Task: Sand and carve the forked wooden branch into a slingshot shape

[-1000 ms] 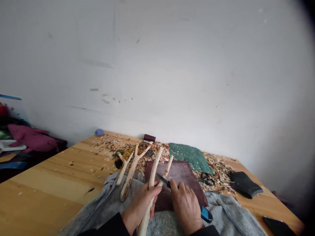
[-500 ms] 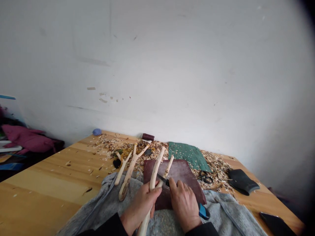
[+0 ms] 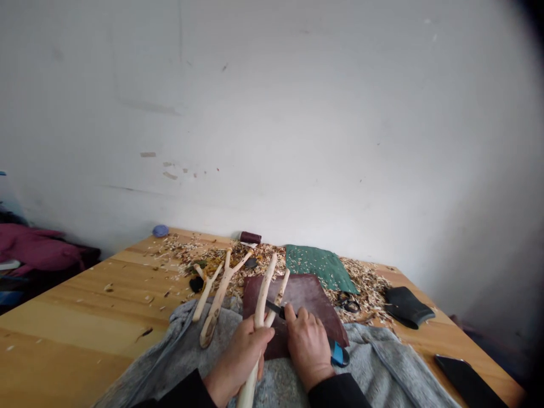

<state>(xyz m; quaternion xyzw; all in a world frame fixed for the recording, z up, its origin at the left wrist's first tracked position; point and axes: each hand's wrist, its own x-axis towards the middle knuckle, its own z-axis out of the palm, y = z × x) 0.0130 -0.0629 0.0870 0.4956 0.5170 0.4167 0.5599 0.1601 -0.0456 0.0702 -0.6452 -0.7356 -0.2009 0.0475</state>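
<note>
My left hand [image 3: 240,351] is closed around a peeled, forked stick [image 3: 266,289], just below where its two prongs part. In my right hand [image 3: 309,343] is a knife [image 3: 339,353] with a blue and black handle, its fingers wrapped round it. The dark blade points left and lies against the shorter right prong, near the fork. Under both hands are a dark red sheet [image 3: 306,292] and a grey cloth [image 3: 378,362]. Two more peeled forked sticks, a larger one [image 3: 219,297] and a smaller one [image 3: 206,294], rest to the left.
Wood shavings [image 3: 365,277] cover the table's back. A green cloth [image 3: 318,266], a dark red thread spool [image 3: 250,237] and a purple ball [image 3: 160,230] lie near the wall. Scissors [image 3: 349,303], a black folded piece [image 3: 408,306] and a phone [image 3: 470,379] are at right.
The whole view has shifted, so things appear further left. My left hand keeps its hold on the forked stick; the knife stays at the right prong, with little movement against it.
</note>
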